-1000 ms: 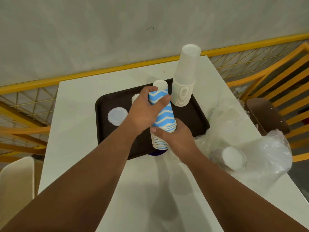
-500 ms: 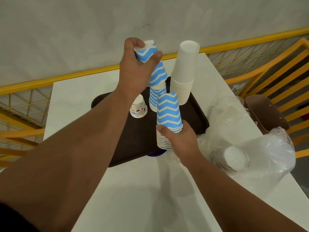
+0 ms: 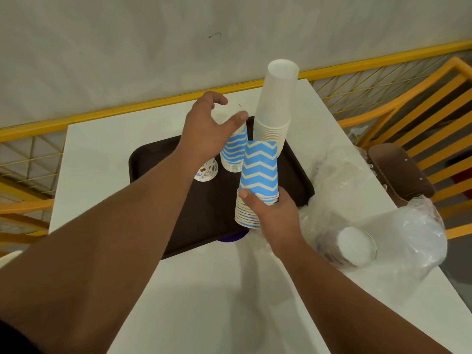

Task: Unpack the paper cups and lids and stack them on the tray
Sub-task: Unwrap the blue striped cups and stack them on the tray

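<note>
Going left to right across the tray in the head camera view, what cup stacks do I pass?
Small printed cup → far blue zigzag stack under the left hand → near blue zigzag stack gripped by the right hand → tall white stack.

Setting: looks like a cafe or canteen seating area. I stand at a white counter [image 3: 107,159] set against a plain pale wall [image 3: 127,47]. A yellow metal railing [image 3: 153,104] with wire mesh runs along its far edge. Yellow slatted chairs [image 3: 421,118] with a brown seat pad [image 3: 398,172] are on my right. A dark brown serving tray [image 3: 158,159] holds stacked disposable paper cups [image 3: 275,106].
</note>
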{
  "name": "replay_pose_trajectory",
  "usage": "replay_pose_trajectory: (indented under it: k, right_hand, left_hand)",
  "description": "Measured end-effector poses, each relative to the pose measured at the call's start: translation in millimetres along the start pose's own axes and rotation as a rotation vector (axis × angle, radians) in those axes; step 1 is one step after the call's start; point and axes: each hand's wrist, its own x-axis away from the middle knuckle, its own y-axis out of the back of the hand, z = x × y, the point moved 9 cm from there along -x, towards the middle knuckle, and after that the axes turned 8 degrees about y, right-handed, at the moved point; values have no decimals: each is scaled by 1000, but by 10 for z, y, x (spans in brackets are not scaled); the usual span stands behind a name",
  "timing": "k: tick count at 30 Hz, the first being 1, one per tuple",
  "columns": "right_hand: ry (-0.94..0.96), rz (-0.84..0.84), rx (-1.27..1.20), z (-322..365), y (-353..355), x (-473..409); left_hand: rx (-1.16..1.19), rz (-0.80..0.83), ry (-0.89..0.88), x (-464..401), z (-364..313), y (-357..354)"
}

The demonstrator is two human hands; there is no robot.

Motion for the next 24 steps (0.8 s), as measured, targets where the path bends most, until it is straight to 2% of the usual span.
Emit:
replay_pose_trajectory:
  k: [3,7,9,14,17,19,22,24]
  right_hand:
    - [-14,42,-46,19,-35,20]
    - [12,142,-64,143,-133,69]
    - [22,196,-59,179,-190,90]
    - [95,129,91,184,-154,69]
    - [136,88,202,220,-109,47]
    - [120,61,224,185,-69,45]
    - [79,32,191,100,-28,46]
    - [73,14,166,85,-5,39]
  left_hand:
    - [129,-18,78,277,41,37]
    - [299,285,245,691,180,-304]
    - [344,323,291,780,193,-344]
    - [295,149,317,809,184,-245]
    - [253,-4,272,732,93,-107]
    - [349,-95,200,604,-40,51]
    - [522,-110,8,373,-289,224]
    - [494,-103,-83,211,-380,249]
